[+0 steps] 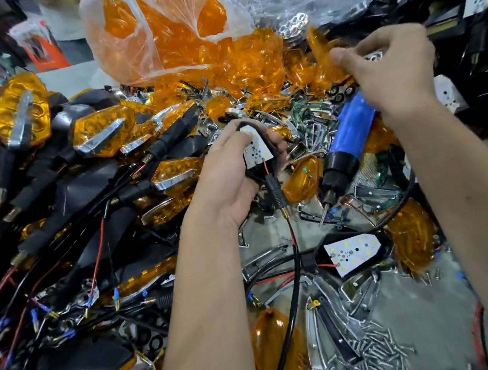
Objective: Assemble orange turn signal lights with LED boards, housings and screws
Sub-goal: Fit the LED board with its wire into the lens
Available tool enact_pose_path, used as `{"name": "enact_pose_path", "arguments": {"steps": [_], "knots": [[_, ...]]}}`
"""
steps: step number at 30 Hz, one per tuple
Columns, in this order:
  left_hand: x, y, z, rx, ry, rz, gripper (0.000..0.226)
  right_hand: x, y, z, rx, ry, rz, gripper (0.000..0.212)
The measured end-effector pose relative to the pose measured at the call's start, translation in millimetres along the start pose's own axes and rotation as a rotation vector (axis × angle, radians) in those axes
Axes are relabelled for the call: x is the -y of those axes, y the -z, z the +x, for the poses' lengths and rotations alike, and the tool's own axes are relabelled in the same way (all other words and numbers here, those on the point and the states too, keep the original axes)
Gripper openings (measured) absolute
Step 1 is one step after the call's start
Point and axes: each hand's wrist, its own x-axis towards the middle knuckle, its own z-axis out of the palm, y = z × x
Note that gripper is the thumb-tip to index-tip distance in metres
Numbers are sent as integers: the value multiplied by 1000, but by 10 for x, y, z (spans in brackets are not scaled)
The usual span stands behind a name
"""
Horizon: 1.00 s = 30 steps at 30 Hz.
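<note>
My left hand (pixel 228 171) grips a black housing with a white LED board (pixel 256 150) set in it; red and black wires and a threaded stem hang down from it. My right hand (pixel 389 67), raised at the upper right, pinches an orange lens (pixel 322 48) and a chrome reflector piece (pixel 373 56) is partly hidden behind its fingers. A blue electric screwdriver (pixel 351 135) lies tip-down between the hands. A second housing with an LED board (pixel 354 252) lies on the table below. Loose screws (pixel 382 350) are heaped at the lower right.
Finished orange turn signals (pixel 103 132) with black stems and wires pile up on the left. A plastic bag of orange lenses (pixel 164 29) stands at the back, with loose lenses spilling out. Chrome trim pieces (pixel 332 307) litter the middle. Black housings (pixel 471 27) stack at the right.
</note>
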Motion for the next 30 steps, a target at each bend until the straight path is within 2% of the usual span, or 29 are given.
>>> {"name": "enact_pose_path", "arguments": {"steps": [4, 9, 11, 14, 20, 23, 30], "knots": [[-11, 9, 7, -3, -2, -2, 27, -55, -8, -41, -2, -112, 69, 28], [-15, 5, 10, 1, 2, 5, 27, 20, 36, -103, 30, 16, 88, 24], [-29, 14, 10, 1, -4, 6, 27, 68, 24, -158, 154, 67, 216, 20], [-71, 53, 3, -4, -18, -17, 27, 109, -13, -241, 377, 23, 520, 17], [-69, 50, -9, -28, -21, 16, 27, 102, -121, -339, 652, 26, 632, 19], [-41, 16, 4, -54, -48, 102, 26, 109, -204, -406, 623, 82, 584, 28], [21, -16, 42, -85, -79, 180, 31, 144, -332, -527, 528, 128, 563, 27]]}}
